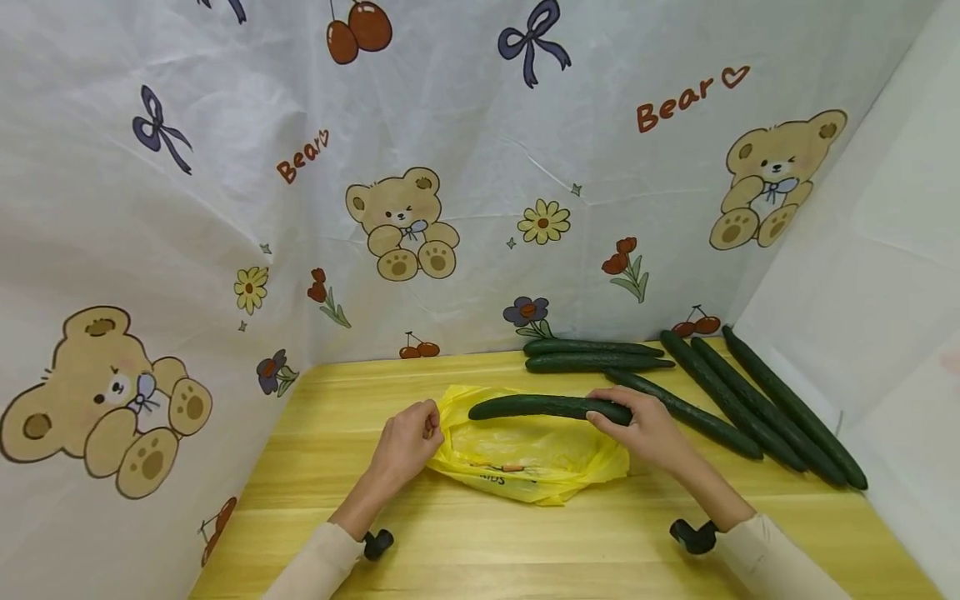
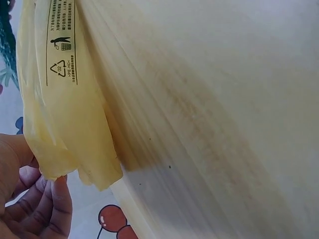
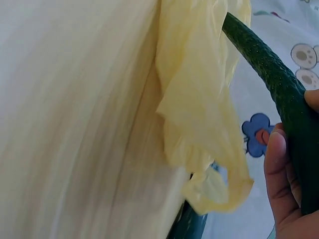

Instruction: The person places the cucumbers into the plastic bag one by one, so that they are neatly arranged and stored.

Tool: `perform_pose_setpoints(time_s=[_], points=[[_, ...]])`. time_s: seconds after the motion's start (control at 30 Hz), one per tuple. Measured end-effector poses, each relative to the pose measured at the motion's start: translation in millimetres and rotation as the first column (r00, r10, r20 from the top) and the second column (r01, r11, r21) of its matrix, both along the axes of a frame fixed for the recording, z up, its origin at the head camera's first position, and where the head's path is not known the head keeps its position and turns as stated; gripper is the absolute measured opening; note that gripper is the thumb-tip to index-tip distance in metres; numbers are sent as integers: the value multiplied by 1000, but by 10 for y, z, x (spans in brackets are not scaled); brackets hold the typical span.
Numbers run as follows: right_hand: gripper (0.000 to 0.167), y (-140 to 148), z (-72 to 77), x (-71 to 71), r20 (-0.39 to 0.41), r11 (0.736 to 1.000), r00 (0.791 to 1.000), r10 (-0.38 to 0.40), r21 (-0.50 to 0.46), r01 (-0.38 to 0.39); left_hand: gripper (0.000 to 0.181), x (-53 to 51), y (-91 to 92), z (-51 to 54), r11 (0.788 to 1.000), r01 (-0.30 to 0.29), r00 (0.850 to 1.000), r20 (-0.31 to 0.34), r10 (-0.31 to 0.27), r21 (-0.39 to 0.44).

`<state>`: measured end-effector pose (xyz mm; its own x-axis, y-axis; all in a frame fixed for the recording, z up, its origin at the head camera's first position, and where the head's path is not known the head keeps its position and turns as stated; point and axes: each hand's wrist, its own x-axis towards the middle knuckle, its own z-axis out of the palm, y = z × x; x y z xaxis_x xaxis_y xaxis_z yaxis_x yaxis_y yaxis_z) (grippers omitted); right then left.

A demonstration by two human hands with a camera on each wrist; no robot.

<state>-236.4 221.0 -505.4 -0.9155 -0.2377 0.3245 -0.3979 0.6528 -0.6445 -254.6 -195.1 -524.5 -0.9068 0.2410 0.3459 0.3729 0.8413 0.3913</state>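
Observation:
A yellow plastic bag (image 1: 517, 479) lies on the table with its mouth spread upward. My left hand (image 1: 405, 442) pinches the bag's left edge; in the left wrist view its thumb and fingers (image 2: 60, 204) close on the thin yellow plastic (image 2: 75, 119). My right hand (image 1: 637, 425) grips a long dark green cucumber (image 1: 525, 406) by its right end. That cucumber lies level over the bag's opening, its free end pointing left toward my left hand. From the right wrist, the cucumber (image 3: 269, 69) shows bumpy skin, with thumb and fingers (image 3: 279, 174) around it.
Two cucumbers (image 1: 592, 362) lie along the back edge of the table (image 1: 360, 400). Several more, including the rightmost cucumber (image 1: 795, 408), lie slanted at the right. A white printed cloth (image 1: 465, 125) hangs behind and at both sides.

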Motion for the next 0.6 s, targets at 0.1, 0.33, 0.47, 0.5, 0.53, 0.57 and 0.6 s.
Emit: perform_pose_setpoints(time_s=[0.1, 0.33, 0.47, 0.5, 0.53, 0.57, 0.6], points=[[38, -90, 24, -32, 5, 1000, 1000, 25, 15, -26, 25, 6, -8, -5, 1000, -10, 1000, 9, 10, 13], [36, -197, 35, -81, -11, 998, 999, 53, 32, -53, 24, 7, -11, -1, 999, 10, 1000, 6, -11, 32], [34, -190, 13, -78, -16, 998, 999, 46, 53, -45, 25, -7, -7, 44, 1000, 15, 1000, -17, -15, 27], [34, -185, 4, -77, -15, 997, 999, 45, 61, -44, 25, -11, -8, 58, 1000, 11, 1000, -24, -10, 27], [34, -178, -6, -76, -11, 997, 999, 44, 67, -43, 26, -17, -10, 73, 1000, 6, 1000, -29, -5, 26], [33, -171, -16, -75, -8, 996, 999, 44, 74, -44, 26, -25, -12, 85, 1000, 1, 1000, -31, 0, 24], [33, -166, -21, -75, -2, 996, 999, 42, 76, -42, 26, -30, -15, 99, 1000, -2, 999, -33, 3, 24]])
